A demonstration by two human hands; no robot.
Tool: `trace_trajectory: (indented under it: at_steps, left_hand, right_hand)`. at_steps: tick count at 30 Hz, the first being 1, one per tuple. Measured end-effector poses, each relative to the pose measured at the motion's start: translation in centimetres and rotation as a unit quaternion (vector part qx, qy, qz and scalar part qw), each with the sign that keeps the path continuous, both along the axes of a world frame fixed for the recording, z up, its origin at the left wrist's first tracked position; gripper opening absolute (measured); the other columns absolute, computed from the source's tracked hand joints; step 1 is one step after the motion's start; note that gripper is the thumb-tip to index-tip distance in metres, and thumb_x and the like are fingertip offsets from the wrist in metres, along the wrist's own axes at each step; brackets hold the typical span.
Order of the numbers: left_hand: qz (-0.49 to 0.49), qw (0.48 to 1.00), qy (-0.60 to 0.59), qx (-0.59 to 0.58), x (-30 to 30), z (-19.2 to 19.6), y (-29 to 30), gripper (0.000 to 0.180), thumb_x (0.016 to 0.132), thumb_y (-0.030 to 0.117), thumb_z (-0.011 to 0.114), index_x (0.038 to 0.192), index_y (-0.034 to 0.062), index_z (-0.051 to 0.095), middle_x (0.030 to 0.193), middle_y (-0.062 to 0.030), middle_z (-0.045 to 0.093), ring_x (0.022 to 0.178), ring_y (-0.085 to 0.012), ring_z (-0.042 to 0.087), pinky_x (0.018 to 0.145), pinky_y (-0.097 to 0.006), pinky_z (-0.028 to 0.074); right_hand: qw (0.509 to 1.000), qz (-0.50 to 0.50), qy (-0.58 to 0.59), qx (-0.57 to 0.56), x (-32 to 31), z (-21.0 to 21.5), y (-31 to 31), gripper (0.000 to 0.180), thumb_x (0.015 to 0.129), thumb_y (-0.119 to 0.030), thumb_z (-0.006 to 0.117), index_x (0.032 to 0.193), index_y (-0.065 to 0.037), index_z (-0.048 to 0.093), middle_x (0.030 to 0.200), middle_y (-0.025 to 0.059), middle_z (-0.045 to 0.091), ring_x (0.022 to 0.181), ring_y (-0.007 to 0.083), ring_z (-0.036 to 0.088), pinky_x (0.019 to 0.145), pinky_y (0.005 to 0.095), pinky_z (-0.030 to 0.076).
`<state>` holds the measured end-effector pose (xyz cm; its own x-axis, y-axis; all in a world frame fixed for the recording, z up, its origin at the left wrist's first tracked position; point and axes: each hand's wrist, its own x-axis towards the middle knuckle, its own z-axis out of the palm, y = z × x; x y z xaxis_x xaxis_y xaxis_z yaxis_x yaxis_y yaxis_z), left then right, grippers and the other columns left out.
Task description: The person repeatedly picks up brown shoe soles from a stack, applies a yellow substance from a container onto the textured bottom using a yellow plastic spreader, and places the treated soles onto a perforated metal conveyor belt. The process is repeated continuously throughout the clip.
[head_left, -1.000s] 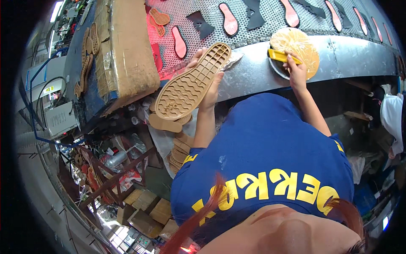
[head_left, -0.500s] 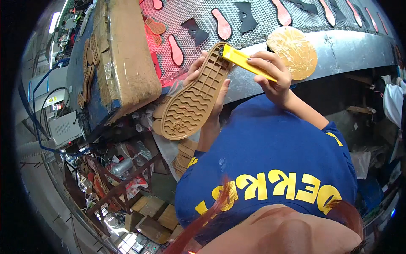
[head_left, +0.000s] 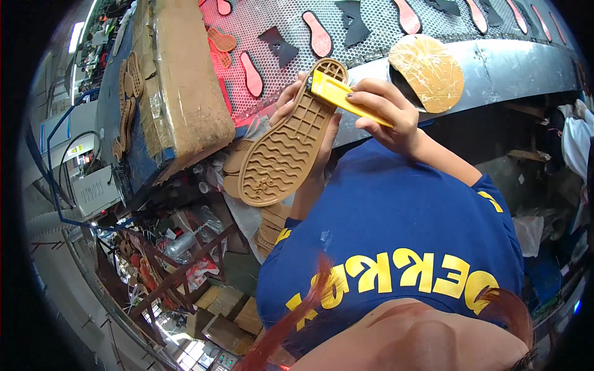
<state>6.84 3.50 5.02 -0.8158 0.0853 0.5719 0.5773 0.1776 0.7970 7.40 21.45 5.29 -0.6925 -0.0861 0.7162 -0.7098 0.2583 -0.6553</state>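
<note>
A brown shoe sole (head_left: 281, 154) stands tilted in front of me, its grid and wavy tread facing up toward me. My left hand (head_left: 324, 141) grips it from behind, fingers round its left edge and thumb along the right. In my right hand (head_left: 391, 114) is a flat yellow tool (head_left: 348, 99), pinched between fingers and thumb. Its far end, with a small dark part, rests on the tread near the sole's narrow upper end. What kind of tool it is I cannot make out. More brown soles (head_left: 272, 224) lie below and behind the held one.
A mesh conveyor (head_left: 291, 18) beyond carries pink insoles (head_left: 318, 35) and black cut pieces (head_left: 278, 46). On its metal edge sits a scratched round tan disc (head_left: 427, 73). A taped cardboard box (head_left: 189, 80) stands at left, with brown soles (head_left: 127, 102) beside it.
The yellow tool and my right hand have moved left and slightly down along the sole, uncovering its top end. The left hand still grips the sole.
</note>
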Motion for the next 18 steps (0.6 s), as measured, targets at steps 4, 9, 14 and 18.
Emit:
trace_trajectory:
  at_steps: [4, 9, 14, 18]
  left_hand:
    - [0.009, 0.997, 0.072, 0.001, -1.1, -0.7, 0.4, 0.074, 0.075, 0.002, 0.078, 0.132, 0.008, 0.031, 0.136, -0.0187, 0.043, 0.129, -0.0313, 0.045, 0.11, -0.041, 0.038]
    - [0.031, 0.996, 0.039, 0.075, -1.5, -1.8, 0.8, 0.064, 0.086, 0.017, 0.071, 0.135, 0.0016, 0.033, 0.133, -0.0174, 0.05, 0.125, -0.0277, 0.05, 0.105, -0.037, 0.042]
    - [0.15, 0.941, 0.152, -0.262, -2.5, -2.4, -0.4, 0.057, 0.088, 0.027, 0.068, 0.132, 0.0021, 0.042, 0.127, -0.0138, 0.057, 0.122, -0.0248, 0.052, 0.104, -0.036, 0.041]
    - [0.146, 0.886, 0.11, -0.426, -2.3, -1.7, -0.3, 0.051, 0.087, 0.028, 0.068, 0.129, 0.0049, 0.049, 0.124, -0.0133, 0.057, 0.119, -0.0278, 0.052, 0.103, -0.04, 0.04]
  right_hand:
    - [0.999, 0.009, 0.022, 0.033, 0.1, 0.7, -0.6, 0.039, 0.083, -0.028, 0.073, 0.107, 0.001, 0.063, 0.104, 0.016, 0.062, 0.09, 0.0306, 0.066, 0.075, 0.0365, 0.056]
    - [0.998, 0.034, 0.031, 0.046, 0.4, 0.6, -1.5, 0.043, 0.089, -0.036, 0.065, 0.108, 0.003, 0.064, 0.104, 0.0169, 0.062, 0.09, 0.0297, 0.066, 0.075, 0.0359, 0.055]
    - [0.996, 0.04, 0.051, 0.062, 0.8, 1.1, -2.1, 0.044, 0.088, -0.036, 0.066, 0.107, 0.003, 0.064, 0.103, 0.0177, 0.061, 0.087, 0.0305, 0.066, 0.071, 0.0362, 0.056]
    - [0.993, 0.074, 0.064, 0.06, 1.0, 1.4, -2.7, 0.044, 0.087, -0.036, 0.068, 0.107, 0.004, 0.063, 0.103, 0.0182, 0.062, 0.083, 0.0306, 0.067, 0.067, 0.0359, 0.056]
